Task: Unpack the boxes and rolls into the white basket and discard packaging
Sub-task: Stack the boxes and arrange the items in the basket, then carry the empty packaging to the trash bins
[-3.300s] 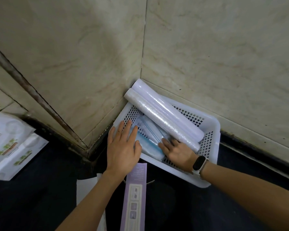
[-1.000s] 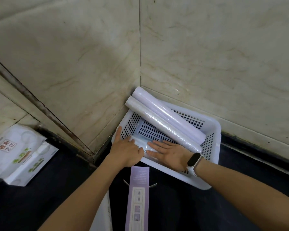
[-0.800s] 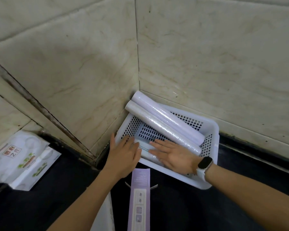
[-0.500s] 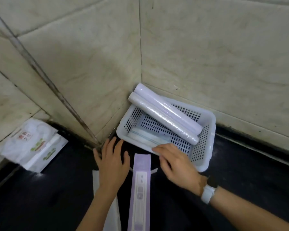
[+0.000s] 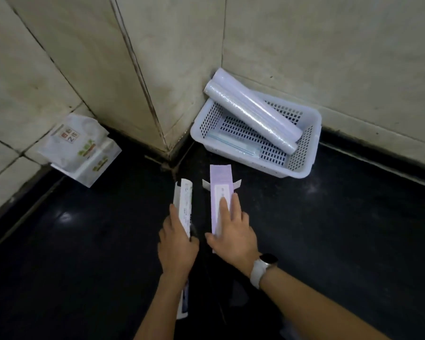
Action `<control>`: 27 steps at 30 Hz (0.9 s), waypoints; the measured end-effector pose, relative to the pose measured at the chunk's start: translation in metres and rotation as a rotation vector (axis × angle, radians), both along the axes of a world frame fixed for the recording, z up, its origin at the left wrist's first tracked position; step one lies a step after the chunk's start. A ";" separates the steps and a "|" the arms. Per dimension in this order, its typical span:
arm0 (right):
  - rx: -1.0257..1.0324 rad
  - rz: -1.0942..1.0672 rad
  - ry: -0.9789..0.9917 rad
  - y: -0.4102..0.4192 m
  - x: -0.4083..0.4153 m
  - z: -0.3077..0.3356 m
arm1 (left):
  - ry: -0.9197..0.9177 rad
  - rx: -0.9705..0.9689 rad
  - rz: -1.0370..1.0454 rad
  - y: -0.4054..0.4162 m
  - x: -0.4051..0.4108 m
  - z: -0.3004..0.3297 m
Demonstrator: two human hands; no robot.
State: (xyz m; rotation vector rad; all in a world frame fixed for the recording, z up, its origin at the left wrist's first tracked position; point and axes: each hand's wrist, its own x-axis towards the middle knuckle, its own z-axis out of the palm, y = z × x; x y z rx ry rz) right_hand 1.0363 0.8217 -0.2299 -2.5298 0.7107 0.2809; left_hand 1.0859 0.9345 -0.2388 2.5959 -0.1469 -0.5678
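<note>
1. A white basket (image 5: 304, 153) is seen on the dark floor (image 5: 341, 229), pushed into the corner where two tiled walls (image 5: 329, 45) meet.
2. Two rolls are laid across the basket side by side, touching along their length. The nearer roll (image 5: 250, 116) and the farther roll (image 5: 275, 116) are both set with the long axis running from the upper-left corner of the basket down toward its right wall. Their upper-left ends are propped on the rim and stick out past it toward the wall corner.
3. A flat clear packet (image 5: 233, 143) with a blue strip is seen lying on the basket bottom, along the near wall, below the rolls.
4. A long purple box (image 5: 220, 190) is laid flat on the floor just in front of the basket, long axis pointing away from the person toward the basket. Its far end is open, with small flaps spread to both sides.
5. The right hand (image 5: 231, 231) is pressed on the near part of the purple box, fingers spread flat, thumb at the box's left edge; nothing is gripped. A white watch (image 5: 261, 268) is worn on that wrist.
6. A long white box (image 5: 185, 207) is held in the left hand (image 5: 177, 246), fingers closed around its middle. Its long axis is roughly parallel to the purple box, far end pointing toward the wall corner.
7. White printed bags (image 5: 81, 148) are noted at left, leaning against the wall, well apart from the basket.
</note>
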 end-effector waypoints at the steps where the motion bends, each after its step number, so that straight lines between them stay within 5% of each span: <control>1: 0.017 -0.019 0.002 0.001 -0.003 0.002 | 0.000 -0.021 0.000 0.002 -0.004 0.001; 7: 0.070 -0.082 -0.150 -0.014 -0.057 0.014 | 0.050 -0.220 0.010 0.006 -0.036 0.020; 12: 0.060 -0.291 -0.394 -0.033 -0.181 0.030 | 0.015 -0.391 -0.206 -0.032 -0.110 0.045; 21: -0.043 -1.131 -0.522 0.022 -0.525 0.029 | 0.281 -0.389 -0.922 -0.096 -0.398 0.052; 27: -0.049 -1.797 -0.482 0.132 -0.725 0.012 | 0.458 -0.189 -1.469 -0.090 -0.618 0.032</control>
